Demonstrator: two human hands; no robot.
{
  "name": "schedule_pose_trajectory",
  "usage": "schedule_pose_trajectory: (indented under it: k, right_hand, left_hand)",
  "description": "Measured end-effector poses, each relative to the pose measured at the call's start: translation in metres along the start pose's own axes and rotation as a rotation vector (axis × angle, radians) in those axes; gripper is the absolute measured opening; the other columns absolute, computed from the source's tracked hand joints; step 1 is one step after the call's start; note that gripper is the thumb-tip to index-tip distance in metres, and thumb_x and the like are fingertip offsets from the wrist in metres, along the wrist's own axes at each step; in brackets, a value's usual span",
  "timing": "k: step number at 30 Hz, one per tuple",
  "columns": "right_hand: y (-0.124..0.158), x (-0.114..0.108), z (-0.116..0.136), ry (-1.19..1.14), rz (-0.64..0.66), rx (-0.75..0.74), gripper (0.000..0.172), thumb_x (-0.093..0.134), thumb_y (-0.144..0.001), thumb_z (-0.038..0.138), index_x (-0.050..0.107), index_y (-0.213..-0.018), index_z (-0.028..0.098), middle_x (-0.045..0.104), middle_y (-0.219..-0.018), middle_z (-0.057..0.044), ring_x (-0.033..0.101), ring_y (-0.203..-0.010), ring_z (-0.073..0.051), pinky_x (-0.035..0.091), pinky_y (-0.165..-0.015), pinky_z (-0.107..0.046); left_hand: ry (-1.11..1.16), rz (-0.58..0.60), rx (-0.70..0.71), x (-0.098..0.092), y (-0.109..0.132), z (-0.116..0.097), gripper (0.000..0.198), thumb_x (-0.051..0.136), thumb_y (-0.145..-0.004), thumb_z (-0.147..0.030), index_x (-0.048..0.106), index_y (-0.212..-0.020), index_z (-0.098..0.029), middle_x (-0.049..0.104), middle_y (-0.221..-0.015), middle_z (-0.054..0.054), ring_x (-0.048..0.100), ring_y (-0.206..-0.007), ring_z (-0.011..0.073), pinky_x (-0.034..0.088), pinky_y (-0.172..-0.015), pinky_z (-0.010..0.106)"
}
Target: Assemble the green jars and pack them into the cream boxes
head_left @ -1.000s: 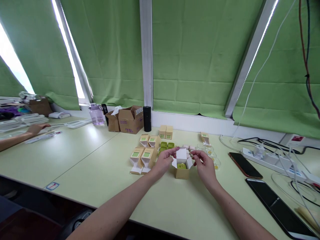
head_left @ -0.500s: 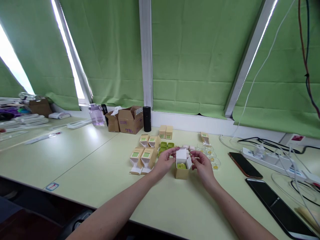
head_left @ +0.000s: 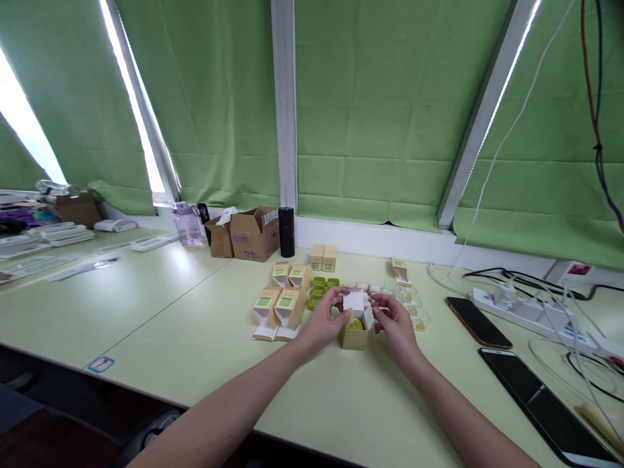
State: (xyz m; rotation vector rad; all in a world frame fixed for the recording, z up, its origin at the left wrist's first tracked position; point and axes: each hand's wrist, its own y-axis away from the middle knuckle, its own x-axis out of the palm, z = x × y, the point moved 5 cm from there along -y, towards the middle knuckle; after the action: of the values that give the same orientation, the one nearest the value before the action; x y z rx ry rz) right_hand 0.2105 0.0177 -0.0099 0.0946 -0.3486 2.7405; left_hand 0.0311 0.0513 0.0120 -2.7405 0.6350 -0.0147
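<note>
A small tan cardboard box (head_left: 355,340) stands upright on the table with its white-lined lid raised at the back. Inside it shows a green object (head_left: 355,324), its exact kind unclear. My left hand (head_left: 322,327) grips the box's left side, thumb on the left flap and fingers behind the lid. At the right flap, my right hand (head_left: 396,325) has its thumb and fingers closed on the edge. Several green pieces (head_left: 317,291) lie just behind my left hand. Partly hidden beyond the box are pale pink pieces (head_left: 373,288).
Left of my hands stand several open tan boxes (head_left: 287,303); two closed ones (head_left: 323,257) are farther back. Clear plastic cups (head_left: 414,311) with yellow bits lie at right, near phones (head_left: 478,322) and a power strip (head_left: 531,313). Behind stand a carton (head_left: 254,235) and black cylinder (head_left: 286,232).
My left thumb has moved right and down onto the left flap, which now tilts over the box opening. My right hand stays at the right flap.
</note>
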Motion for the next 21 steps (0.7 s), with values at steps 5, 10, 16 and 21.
schedule_pose_trajectory:
  k: [5, 10, 16, 21]
  right_hand:
    - [0.002, 0.003, 0.003, -0.023, 0.027, 0.015, 0.040, 0.073, -0.067, 0.040, 0.068, -0.101, 0.020, 0.061, -0.089, -0.002, 0.052, -0.062, -0.013, 0.043, -0.047, -0.026]
    - [0.006, 0.006, 0.006, -0.024, 0.056, 0.031, 0.040, 0.069, -0.067, 0.039, 0.066, -0.102, 0.021, 0.060, -0.093, -0.003, 0.053, -0.063, -0.013, 0.042, -0.047, -0.026]
    - [0.009, 0.010, 0.007, 0.007, 0.079, 0.045, 0.042, 0.066, -0.067, 0.041, 0.064, -0.104, 0.023, 0.059, -0.094, -0.002, 0.055, -0.063, -0.014, 0.041, -0.046, -0.025]
    - [0.011, 0.013, 0.006, -0.018, 0.108, 0.066, 0.044, 0.071, -0.066, 0.043, 0.062, -0.105, 0.023, 0.057, -0.092, -0.001, 0.055, -0.063, -0.015, 0.040, -0.044, -0.025]
  left_hand:
    - [-0.006, 0.007, -0.041, 0.003, 0.002, -0.001, 0.043, 0.066, -0.083, -0.016, 0.051, -0.123, -0.018, 0.068, -0.106, 0.008, 0.062, -0.098, 0.0202, 0.046, -0.085, 0.030]
    - [-0.025, -0.007, -0.059, 0.004, 0.003, -0.003, 0.044, 0.065, -0.081, -0.013, 0.050, -0.122, -0.019, 0.068, -0.105, 0.008, 0.062, -0.099, 0.0202, 0.045, -0.082, 0.029]
    - [-0.022, -0.014, -0.049, 0.004, 0.003, -0.003, 0.045, 0.066, -0.079, -0.015, 0.050, -0.122, -0.019, 0.069, -0.111, 0.010, 0.061, -0.101, 0.0210, 0.044, -0.084, 0.030]
    - [-0.035, -0.014, -0.046, 0.003, 0.002, 0.000, 0.046, 0.066, -0.079, -0.016, 0.051, -0.123, -0.019, 0.068, -0.108, 0.009, 0.061, -0.100, 0.0213, 0.044, -0.083, 0.030]
